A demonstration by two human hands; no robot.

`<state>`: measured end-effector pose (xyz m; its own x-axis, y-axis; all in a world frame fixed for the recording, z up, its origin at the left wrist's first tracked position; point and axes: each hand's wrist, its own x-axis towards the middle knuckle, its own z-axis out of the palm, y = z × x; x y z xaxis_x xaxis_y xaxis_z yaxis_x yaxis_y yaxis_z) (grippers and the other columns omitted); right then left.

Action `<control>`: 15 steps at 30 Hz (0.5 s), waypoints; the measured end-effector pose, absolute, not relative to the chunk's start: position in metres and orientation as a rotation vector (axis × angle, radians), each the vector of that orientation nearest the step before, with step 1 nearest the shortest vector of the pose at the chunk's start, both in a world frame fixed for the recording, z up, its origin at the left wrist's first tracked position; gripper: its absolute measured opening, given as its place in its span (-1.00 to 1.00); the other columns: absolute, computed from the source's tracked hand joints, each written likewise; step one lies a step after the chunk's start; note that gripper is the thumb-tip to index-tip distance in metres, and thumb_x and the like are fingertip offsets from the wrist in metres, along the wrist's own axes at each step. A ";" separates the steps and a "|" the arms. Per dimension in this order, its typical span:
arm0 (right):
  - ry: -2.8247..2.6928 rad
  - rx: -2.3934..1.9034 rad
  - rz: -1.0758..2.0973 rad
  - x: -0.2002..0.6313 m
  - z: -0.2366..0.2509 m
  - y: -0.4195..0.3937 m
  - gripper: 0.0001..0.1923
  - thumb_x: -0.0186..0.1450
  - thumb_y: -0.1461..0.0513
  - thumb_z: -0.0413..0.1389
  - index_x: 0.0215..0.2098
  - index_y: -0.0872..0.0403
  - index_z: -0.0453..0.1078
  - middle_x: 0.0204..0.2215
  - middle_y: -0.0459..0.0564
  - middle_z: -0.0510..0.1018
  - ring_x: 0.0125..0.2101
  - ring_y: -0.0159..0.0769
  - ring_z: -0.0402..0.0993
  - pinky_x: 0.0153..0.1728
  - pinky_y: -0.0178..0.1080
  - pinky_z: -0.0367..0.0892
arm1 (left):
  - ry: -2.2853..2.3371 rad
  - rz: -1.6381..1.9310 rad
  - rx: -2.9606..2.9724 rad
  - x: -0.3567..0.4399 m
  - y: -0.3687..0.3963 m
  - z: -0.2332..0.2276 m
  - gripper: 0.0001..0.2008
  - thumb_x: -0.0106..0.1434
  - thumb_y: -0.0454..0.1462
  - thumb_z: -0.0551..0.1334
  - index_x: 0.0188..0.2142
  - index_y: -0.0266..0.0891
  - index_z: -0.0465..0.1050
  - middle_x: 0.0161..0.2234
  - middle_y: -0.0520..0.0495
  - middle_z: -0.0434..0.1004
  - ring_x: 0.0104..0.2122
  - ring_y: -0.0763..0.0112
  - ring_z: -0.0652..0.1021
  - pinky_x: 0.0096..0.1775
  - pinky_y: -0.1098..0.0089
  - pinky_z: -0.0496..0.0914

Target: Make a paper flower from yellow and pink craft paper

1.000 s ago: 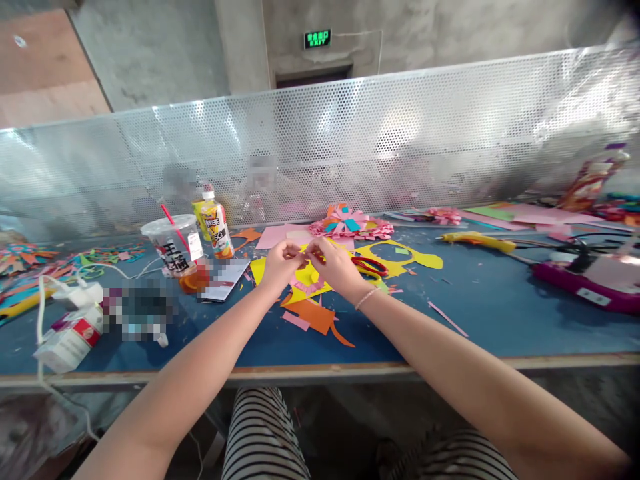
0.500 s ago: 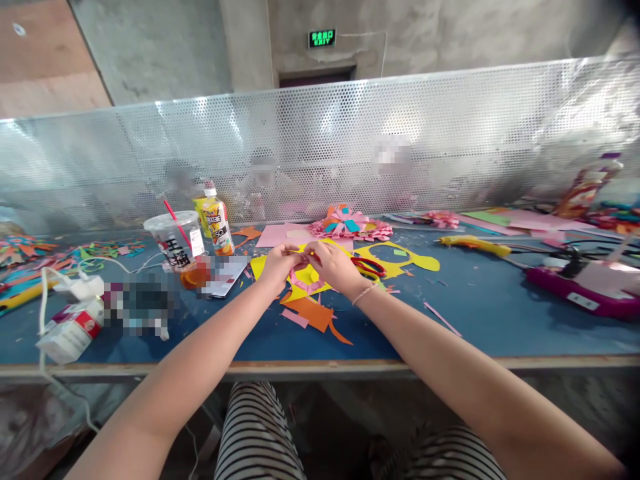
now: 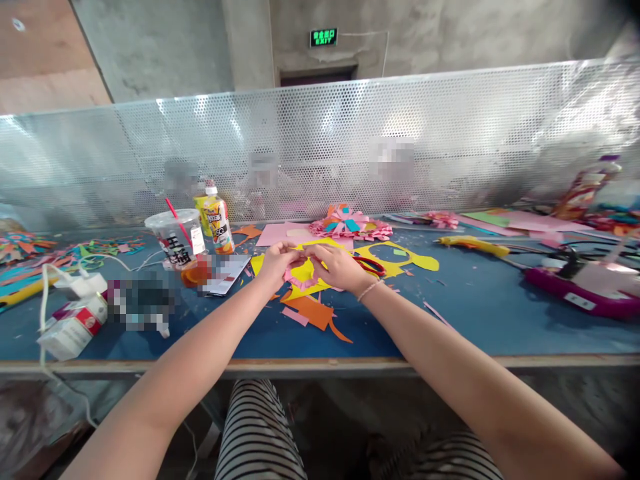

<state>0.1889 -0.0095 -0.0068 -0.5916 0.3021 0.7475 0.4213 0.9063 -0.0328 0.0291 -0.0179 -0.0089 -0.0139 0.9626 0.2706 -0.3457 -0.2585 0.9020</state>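
Observation:
My left hand [image 3: 279, 264] and my right hand [image 3: 336, 265] meet over the middle of the table, fingers bent and closed around a pink paper strip [image 3: 301, 283]. The strip is folded in pleats and curves in a loop below my fingers. Its upper part is hidden by them. Beneath lies a sheet of yellow paper [image 3: 313, 291]. Red-handled scissors [image 3: 370, 267] rest just right of my right hand. Closer to me are an orange paper scrap [image 3: 311, 311] and a small pink paper piece [image 3: 295, 316].
Behind my hands sits a pink paper flower [image 3: 345, 223]. A plastic cup [image 3: 173, 233] with a red straw and a drink bottle [image 3: 220, 223] stand left. A yellow-handled tool [image 3: 473, 246] and a purple device [image 3: 580, 293] lie right. A perforated metal screen [image 3: 320, 147] closes the back.
The pink strip's loop has shifted slightly left and up and looks rounder. My right hand has moved a little to the right; both hands keep hold of the strip.

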 end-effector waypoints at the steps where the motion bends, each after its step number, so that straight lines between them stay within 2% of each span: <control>1: -2.215 -0.506 -0.101 0.188 -0.007 -0.010 -0.80 0.23 0.33 -0.09 -0.19 0.06 0.27 -0.27 0.05 0.48 -0.22 -0.26 0.42 -0.20 -0.19 0.33 | 0.785 1.531 1.175 0.028 -0.017 -0.008 -0.75 -0.12 -0.41 0.27 -0.41 -0.30 0.26 -0.57 0.04 0.44 -0.57 0.50 0.51 -0.37 0.40 0.42; 4: -1.999 -0.527 0.207 0.183 -0.008 -0.008 -0.82 0.25 0.27 -0.07 -0.17 0.03 0.23 -0.18 0.05 0.42 -0.13 -0.29 0.38 -0.17 -0.20 0.34 | 0.845 1.593 1.290 0.025 -0.018 -0.004 -0.78 -0.10 -0.41 0.25 -0.41 -0.30 0.27 -0.55 0.05 0.43 -0.55 0.49 0.52 -0.39 0.42 0.42; 7: -1.791 -0.593 0.438 0.177 -0.011 -0.003 -0.78 0.19 0.20 0.03 -0.18 0.01 0.21 -0.13 0.05 0.37 -0.09 -0.26 0.35 -0.24 -0.22 0.39 | 0.900 1.628 1.380 0.023 -0.020 0.001 -0.82 -0.09 -0.40 0.23 -0.42 -0.31 0.30 -0.55 0.05 0.42 -0.54 0.49 0.52 -0.38 0.40 0.43; 11: -1.791 -0.642 0.618 0.174 -0.013 0.001 -0.82 0.15 0.16 0.07 -0.30 0.05 0.25 -0.31 -0.01 0.43 -0.28 -0.31 0.43 -0.34 -0.25 0.37 | 0.906 1.614 1.418 0.024 -0.019 0.000 -0.85 -0.08 -0.37 0.24 -0.44 -0.32 0.33 -0.54 0.04 0.42 -0.55 0.50 0.51 -0.37 0.39 0.44; 15: -1.809 -0.627 0.659 0.176 -0.012 -0.001 -0.90 0.15 0.20 0.05 -0.40 0.08 0.27 -0.50 -0.09 0.40 -0.43 -0.38 0.39 -0.41 -0.30 0.31 | 0.879 1.578 1.449 0.025 -0.017 -0.004 -0.85 -0.07 -0.33 0.26 -0.46 -0.32 0.34 -0.53 0.04 0.42 -0.53 0.52 0.50 -0.34 0.39 0.43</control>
